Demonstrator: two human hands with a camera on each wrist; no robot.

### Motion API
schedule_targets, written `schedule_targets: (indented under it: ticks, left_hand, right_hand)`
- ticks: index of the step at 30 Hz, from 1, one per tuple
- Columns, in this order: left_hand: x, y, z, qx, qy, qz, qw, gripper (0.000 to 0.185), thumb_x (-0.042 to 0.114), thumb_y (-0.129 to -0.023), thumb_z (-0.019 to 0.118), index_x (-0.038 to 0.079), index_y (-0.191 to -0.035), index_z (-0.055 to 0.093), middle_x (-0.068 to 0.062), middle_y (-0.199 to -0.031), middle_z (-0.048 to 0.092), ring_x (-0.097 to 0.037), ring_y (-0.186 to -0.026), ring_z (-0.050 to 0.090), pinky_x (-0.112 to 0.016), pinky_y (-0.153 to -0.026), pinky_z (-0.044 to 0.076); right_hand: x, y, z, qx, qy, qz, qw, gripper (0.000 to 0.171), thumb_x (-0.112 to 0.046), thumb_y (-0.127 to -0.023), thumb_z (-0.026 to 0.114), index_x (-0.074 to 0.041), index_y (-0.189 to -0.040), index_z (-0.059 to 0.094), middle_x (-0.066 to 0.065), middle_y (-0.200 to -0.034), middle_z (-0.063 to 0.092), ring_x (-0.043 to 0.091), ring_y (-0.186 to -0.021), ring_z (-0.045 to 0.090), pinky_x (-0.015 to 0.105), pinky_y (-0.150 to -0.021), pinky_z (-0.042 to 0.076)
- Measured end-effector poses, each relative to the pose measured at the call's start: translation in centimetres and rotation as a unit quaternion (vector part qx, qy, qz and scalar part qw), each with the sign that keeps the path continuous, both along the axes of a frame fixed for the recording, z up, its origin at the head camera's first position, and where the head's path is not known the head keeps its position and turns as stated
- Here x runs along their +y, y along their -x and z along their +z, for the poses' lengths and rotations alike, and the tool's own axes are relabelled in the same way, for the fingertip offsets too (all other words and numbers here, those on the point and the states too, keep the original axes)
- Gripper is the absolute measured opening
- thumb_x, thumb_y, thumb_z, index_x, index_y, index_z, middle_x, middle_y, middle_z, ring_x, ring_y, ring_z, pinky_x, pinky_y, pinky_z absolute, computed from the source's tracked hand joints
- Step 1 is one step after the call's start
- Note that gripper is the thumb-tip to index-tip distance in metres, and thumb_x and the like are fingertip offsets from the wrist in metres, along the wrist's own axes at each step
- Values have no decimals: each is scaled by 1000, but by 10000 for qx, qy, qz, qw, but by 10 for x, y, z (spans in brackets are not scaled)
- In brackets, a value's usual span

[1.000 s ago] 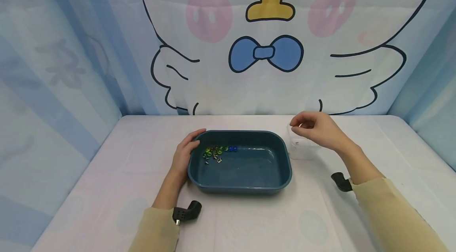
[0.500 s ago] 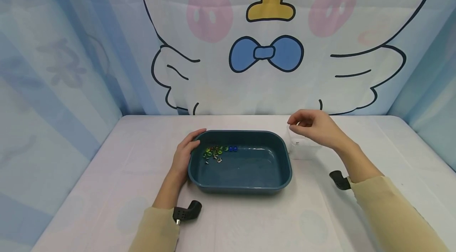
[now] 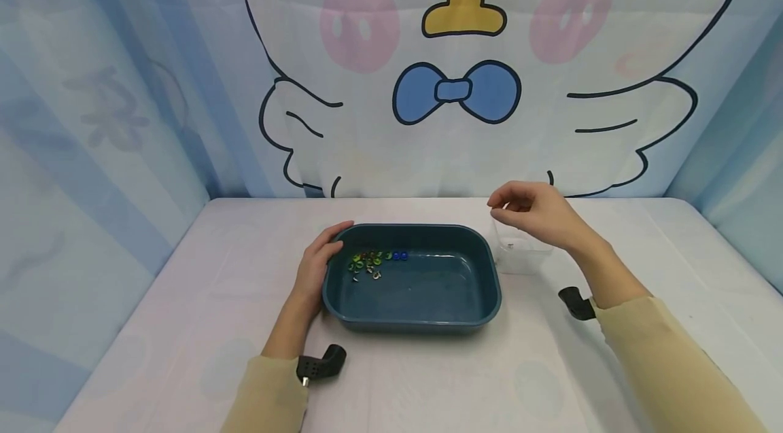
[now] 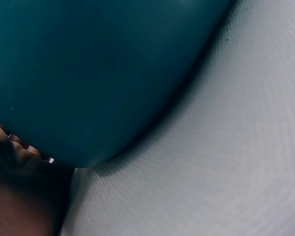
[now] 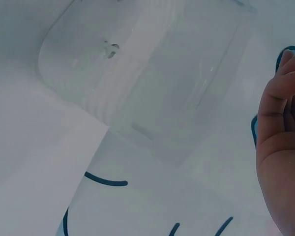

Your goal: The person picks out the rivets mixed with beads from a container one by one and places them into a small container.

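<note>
A dark teal basin [image 3: 422,297] stands mid-table in the head view. My left hand [image 3: 313,270] grips its left end, thumb over the rim and fingers along the outer wall; in the left wrist view the basin wall [image 4: 98,73] hides much of that hand. Green beads [image 3: 361,262], two blue beads [image 3: 400,256] and small metallic pieces [image 3: 373,273] lie at the basin's left. Above a clear plastic box [image 3: 516,263], my right hand [image 3: 538,212] has thumb and forefinger tips together; I cannot tell whether something tiny is between them. A small dark metallic piece [image 5: 110,49] lies inside the box.
The box stands right beside the basin's right end. A white cloth [image 3: 202,324] covers the table. Behind it hangs a curtain [image 3: 453,154] with a printed cartoon character, and blue curtains [image 3: 92,147] flank the sides.
My right hand has risen slightly and moved left over the clear box, its thumb and forefinger tips drawing together. My left hand and the basin have stayed in place.
</note>
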State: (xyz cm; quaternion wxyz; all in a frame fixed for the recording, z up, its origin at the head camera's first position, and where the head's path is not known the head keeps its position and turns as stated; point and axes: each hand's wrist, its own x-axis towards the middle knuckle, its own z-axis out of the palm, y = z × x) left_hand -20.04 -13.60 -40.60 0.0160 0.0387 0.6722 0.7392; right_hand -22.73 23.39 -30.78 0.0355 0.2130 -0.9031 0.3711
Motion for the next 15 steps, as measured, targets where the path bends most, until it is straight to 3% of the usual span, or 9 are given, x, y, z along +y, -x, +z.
schedule_targets:
  ticks: [15]
  left_hand:
    - [0, -1, 1, -10, 79, 18, 10000, 46, 10, -103, 36, 3, -146, 50, -12, -152, 45, -27, -140, 39, -44, -117, 26]
  right_hand:
    - [-21, 6, 12, 69, 286, 362, 9989, 12, -11, -94, 70, -5, -105, 72, 7, -97, 68, 24, -80, 59, 27, -69, 50]
